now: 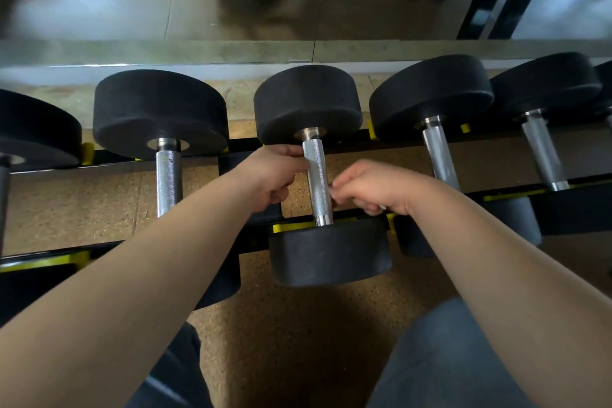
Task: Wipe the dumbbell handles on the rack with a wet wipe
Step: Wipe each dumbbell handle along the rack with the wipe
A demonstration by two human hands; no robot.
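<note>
Five black round-headed dumbbells with knurled steel handles sit on the black-and-yellow rack (516, 190). At the middle dumbbell's handle (317, 175), the left hand (275, 172) pinches its upper left side; the right hand (374, 189), just right of it, is curled closed on a small white wet wipe (332, 190) touching the handle.

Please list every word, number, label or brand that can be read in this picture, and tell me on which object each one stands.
None: no text can be read anywhere in this picture.
The black dumbbell heads show no weight numbers on the sides that face the camera.
The yellow tabs on the rack look blank.
The knurled handle between the hands bears no marking.
</note>
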